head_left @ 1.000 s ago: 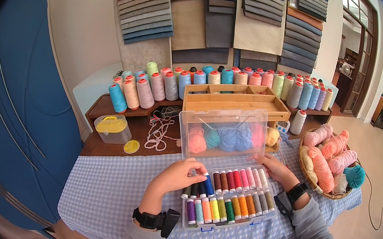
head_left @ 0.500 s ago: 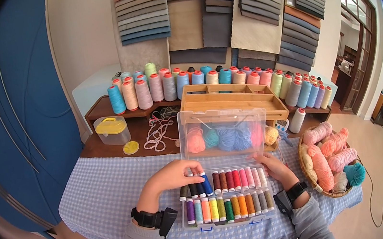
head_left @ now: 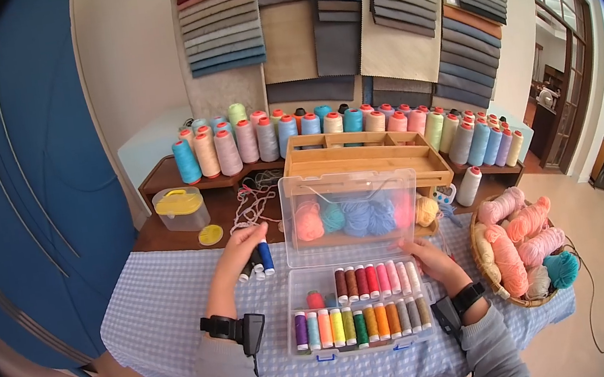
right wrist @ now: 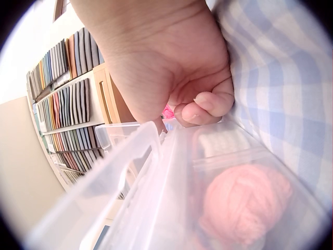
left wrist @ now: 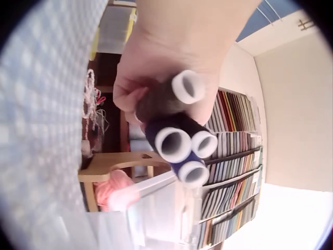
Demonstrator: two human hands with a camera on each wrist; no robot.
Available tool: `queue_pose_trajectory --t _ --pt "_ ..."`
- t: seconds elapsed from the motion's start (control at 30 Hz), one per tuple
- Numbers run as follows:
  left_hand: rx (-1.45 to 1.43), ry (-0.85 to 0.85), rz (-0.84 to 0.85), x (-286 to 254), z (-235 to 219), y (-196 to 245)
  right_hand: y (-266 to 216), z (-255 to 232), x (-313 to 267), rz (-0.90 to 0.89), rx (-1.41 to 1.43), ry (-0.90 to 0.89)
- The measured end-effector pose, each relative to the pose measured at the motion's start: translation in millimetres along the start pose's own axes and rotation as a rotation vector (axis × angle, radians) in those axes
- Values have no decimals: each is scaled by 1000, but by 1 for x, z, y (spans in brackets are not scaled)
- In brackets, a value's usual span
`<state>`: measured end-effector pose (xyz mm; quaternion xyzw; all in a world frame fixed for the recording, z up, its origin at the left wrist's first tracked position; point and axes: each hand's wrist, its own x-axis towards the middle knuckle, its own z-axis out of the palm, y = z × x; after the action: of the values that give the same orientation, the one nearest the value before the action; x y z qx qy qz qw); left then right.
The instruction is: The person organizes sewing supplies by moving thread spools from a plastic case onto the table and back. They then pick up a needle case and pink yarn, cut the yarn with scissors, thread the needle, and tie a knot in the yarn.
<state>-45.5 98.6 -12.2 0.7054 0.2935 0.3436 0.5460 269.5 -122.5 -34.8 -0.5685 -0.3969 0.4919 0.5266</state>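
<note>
My left hand (head_left: 241, 256) grips a bunch of several dark thread spools, among them a blue spool (head_left: 266, 259) and a black spool (head_left: 255, 259), over the cloth left of the clear plastic box. Their white hollow ends (left wrist: 174, 145) point at the left wrist camera. My right hand (head_left: 432, 263) pinches the box's lid (head_left: 347, 177) near its lower right corner, fingers curled; the lid stands upright. Inside the box (head_left: 384, 347), coloured spools stand in two rows. At the back row's left end is a gap, with a red ball (head_left: 315, 300) showing below.
A blue checked cloth (head_left: 156, 299) covers the table front. To the right stands a wicker basket (head_left: 491, 282) of yarn skeins. Behind are a wooden organizer (head_left: 359, 158), many thread cones (head_left: 227, 152), a yellow-lidded tub (head_left: 181, 210) and tangled cord (head_left: 247, 207).
My left hand has lifted the dark spools out of the box's back row and carried them left, over the cloth. My right hand stays at the lid.
</note>
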Motion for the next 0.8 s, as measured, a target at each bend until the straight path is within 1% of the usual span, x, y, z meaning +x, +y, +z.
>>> queue_pose_trajectory --t 0.03,0.07,0.1,0.17,0.3,0.37,0.5,0.57,0.6,0.67,0.7,0.77,0.8 --pt "212 -5 58 0 0 -1 -1 1 0 3 10 4" --pt "528 47 8 -5 6 -2 -1 1 0 1 11 2" --pt "686 48 33 -8 11 -8 -1 0 -1 5 13 -1" --pt "752 -96 -38 -7 15 -16 -1 0 -1 10 15 -4" --pt "687 -153 -14 -4 16 -25 3 -2 2 9 22 1" --pt "588 -129 89 -5 18 -27 4 -3 3 16 28 10" --pt "586 -122 123 -1 14 -31 4 -4 3 32 19 15" --pt "677 -62 134 -5 12 -21 4 -3 3 29 25 7" --pt "677 -62 134 -5 10 -21 3 -3 3 17 24 5" --pt "829 1 125 -7 5 -21 4 -2 2 6 23 1" --pt "829 3 124 -8 5 -20 4 -2 2 4 22 7" --pt "955 116 59 -14 8 -12 3 -1 3 1 21 11" --pt "955 117 59 -15 10 -10 2 0 2 1 20 8"
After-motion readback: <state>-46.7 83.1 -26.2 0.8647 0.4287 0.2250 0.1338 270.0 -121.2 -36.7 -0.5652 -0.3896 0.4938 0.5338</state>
